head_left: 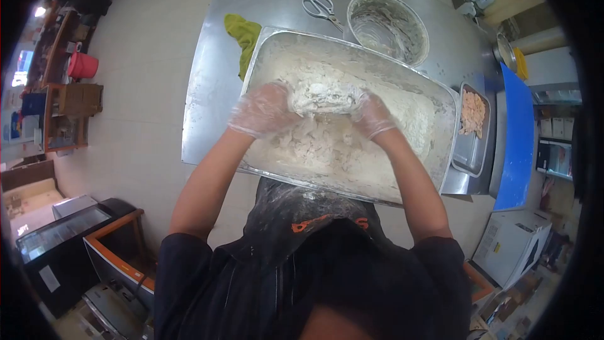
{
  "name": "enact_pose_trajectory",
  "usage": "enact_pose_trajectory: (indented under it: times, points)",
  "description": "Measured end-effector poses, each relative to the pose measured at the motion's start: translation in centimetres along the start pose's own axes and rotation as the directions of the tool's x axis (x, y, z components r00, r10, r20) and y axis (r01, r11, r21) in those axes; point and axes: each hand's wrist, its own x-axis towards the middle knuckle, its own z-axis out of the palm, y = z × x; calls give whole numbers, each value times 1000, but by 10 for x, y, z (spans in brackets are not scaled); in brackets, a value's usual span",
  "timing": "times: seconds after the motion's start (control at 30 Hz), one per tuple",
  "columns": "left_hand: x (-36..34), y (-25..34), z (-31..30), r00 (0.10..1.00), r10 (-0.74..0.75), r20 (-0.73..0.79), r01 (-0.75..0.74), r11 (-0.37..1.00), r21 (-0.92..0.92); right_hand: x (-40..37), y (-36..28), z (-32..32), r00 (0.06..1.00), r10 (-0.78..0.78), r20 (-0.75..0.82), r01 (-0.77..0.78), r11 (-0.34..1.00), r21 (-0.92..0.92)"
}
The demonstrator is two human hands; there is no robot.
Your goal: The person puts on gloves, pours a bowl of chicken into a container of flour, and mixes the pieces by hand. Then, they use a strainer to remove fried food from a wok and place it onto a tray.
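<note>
A deep metal tray (352, 43) holds white flour (402, 119), with clumpy, floury bits along its near side. Both my hands are inside the tray in clear plastic gloves. My left hand (265, 110) closes round the left end of a lumpy, flour-coated mass (324, 97). At its other end my right hand (374, 115) has its fingers curled against it. Flour hides what lies inside the mass, and my fingertips are partly buried in it.
A bowl (412, 19) smeared with batter stands behind the tray, beside scissors (322, 7). A green cloth (242, 34) touches the tray's back left corner. To the right, a smaller metal tray (467, 151) holds pinkish-orange pieces (472, 113). All rest on a steel table (211, 107).
</note>
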Motion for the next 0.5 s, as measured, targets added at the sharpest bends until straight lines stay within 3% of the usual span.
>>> enact_pose_trajectory:
  times: [0.03,0.1,0.13,0.2,0.23,0.3,0.37,0.4,0.43,0.5]
  points:
    - [-3,1,-11,995,-43,87,43,999,-6,0,-4,-14,1000,13,8,-13,1000,-21]
    - [-11,5,-43,959,-129,251,135,991,-7,-4,-34,-58,969,192,155,-165,972,-170]
    - [-12,-1,-35,987,-57,152,58,998,-4,-7,-46,-73,933,286,218,-229,941,-250]
    - [-19,-4,-19,995,89,-46,-88,996,18,-12,-58,-84,958,224,180,-186,960,-208]
    - [-21,2,-22,994,108,3,-108,994,36,-17,-60,-84,966,198,164,-167,968,-186]
    - [-23,21,-32,984,145,101,-152,986,71,-26,-60,-81,994,-98,49,103,988,-112]
    - [-24,26,-24,965,211,-159,-203,977,63,-27,-65,-87,976,-215,16,216,972,-97]
    - [-24,26,-21,929,237,-286,-229,971,62,-23,-75,-98,981,-186,54,191,976,-106]
    - [-22,26,-23,967,141,-214,-159,985,-69,-21,-80,-104,983,-158,91,168,979,-115]
    - [-17,23,-32,999,-32,-36,20,951,-308,-20,-76,-104,977,-211,-5,207,962,-177]
